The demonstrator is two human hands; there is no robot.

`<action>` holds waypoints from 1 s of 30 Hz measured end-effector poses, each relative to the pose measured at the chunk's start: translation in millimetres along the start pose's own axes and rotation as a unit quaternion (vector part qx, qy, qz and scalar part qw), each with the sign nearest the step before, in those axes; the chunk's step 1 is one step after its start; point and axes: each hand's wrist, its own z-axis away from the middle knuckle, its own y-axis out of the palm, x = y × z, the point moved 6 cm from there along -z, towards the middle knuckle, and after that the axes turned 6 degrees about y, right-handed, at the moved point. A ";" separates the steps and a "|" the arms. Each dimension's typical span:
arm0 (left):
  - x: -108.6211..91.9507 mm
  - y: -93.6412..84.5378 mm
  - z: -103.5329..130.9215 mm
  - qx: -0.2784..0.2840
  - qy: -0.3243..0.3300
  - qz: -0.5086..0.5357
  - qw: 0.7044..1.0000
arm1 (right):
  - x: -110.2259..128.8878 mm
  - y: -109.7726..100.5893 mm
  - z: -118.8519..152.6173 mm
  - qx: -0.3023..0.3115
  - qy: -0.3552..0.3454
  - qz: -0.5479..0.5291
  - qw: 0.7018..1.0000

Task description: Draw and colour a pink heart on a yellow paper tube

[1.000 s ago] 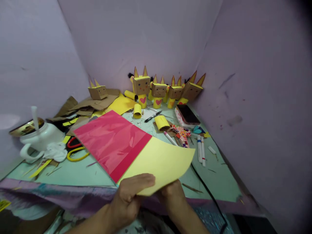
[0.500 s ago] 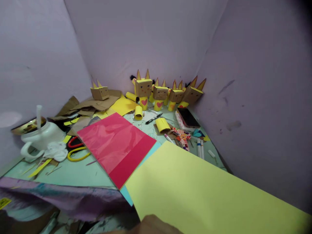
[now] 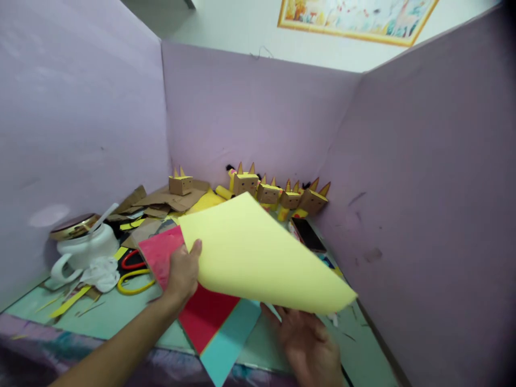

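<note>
A large pale yellow paper sheet is held up over the table, its lower edge curving. My left hand pinches its left edge, thumb on top and the other fingers mostly hidden. Below the right part of the sheet lies my right hand, palm up with the thumb spread; its fingertips are partly covered by the paper, and it does not grip. Beneath the yellow sheet, a red paper pack in a clear sleeve rests on a light blue sheet.
At the left stand a white mug, crumpled white tissue and scissors. Cardboard scraps and several cardboard-headed figures with yellow horns are at the back. A phone lies near the right purple partition.
The view has tilted up. The yellow sheet has moved left and away over the red pack, and both my hands have come into view around it.
</note>
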 end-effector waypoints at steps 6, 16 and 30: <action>46.2 -43.5 -5.4 -0.049 -0.030 -0.033 0.998 | -8.0 -5.9 -9.3 -0.058 0.030 0.069 0.995; 46.0 -45.0 -3.0 -0.030 -0.022 -0.046 0.998 | -31.5 -3.4 -25.6 -0.068 0.124 0.172 0.975; 32.9 -35.7 9.2 0.115 0.000 -0.029 0.993 | 14.2 -29.7 -8.7 -0.231 -0.027 0.255 0.939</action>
